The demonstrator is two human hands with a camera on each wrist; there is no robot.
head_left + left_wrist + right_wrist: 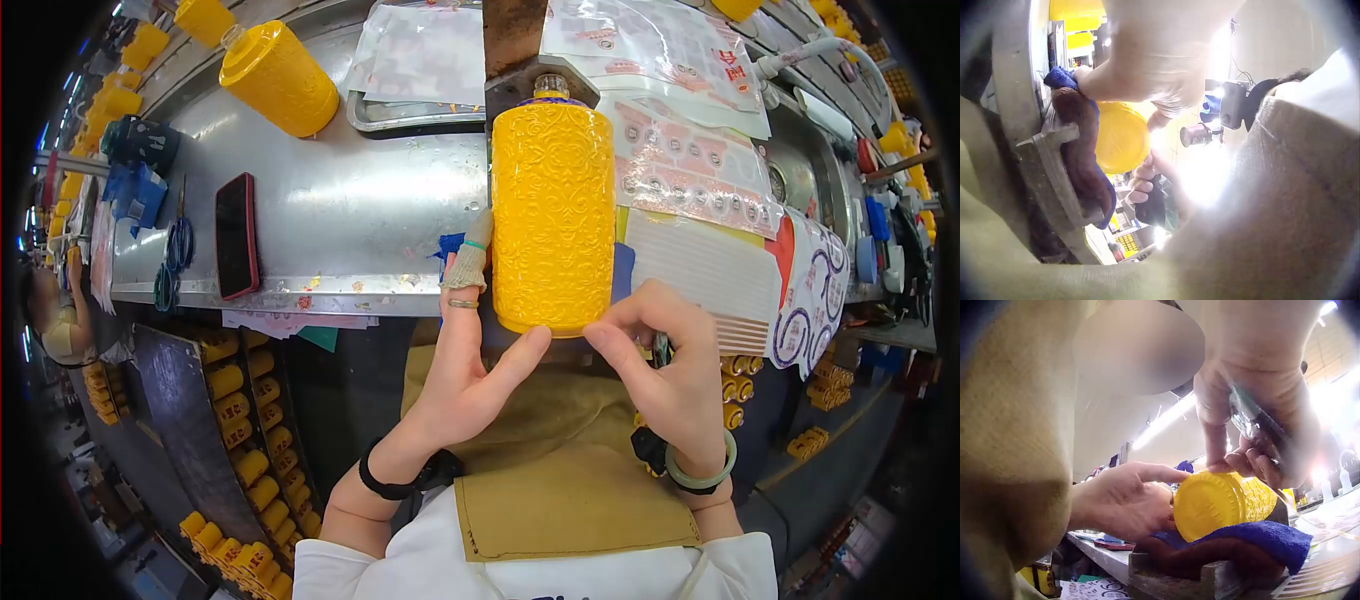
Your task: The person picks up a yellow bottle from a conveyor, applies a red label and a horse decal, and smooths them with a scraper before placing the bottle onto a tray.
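A yellow embossed bottle (553, 215) with a clear glass neck lies on its side, its base toward the person. On its left side is the left hand (470, 365), with cloth-covered fingers along the bottle and the thumb on the base edge. The right hand (665, 375) touches the base's right edge with thumb and index finger. Its other fingers curl round a dark green, shiny object (1260, 425), seen in the right wrist view. Under the bottle (1207, 506) lies a blue cloth (1272, 540) on a support (1210, 581).
Another yellow bottle (280, 80) lies at the back left of the metal table (340, 200). A red-edged phone (237, 236) and blue scissors (178, 245) lie left. Printed sheets (690, 165) cover the right side. Racks of yellow bottles (250, 465) stand below left.
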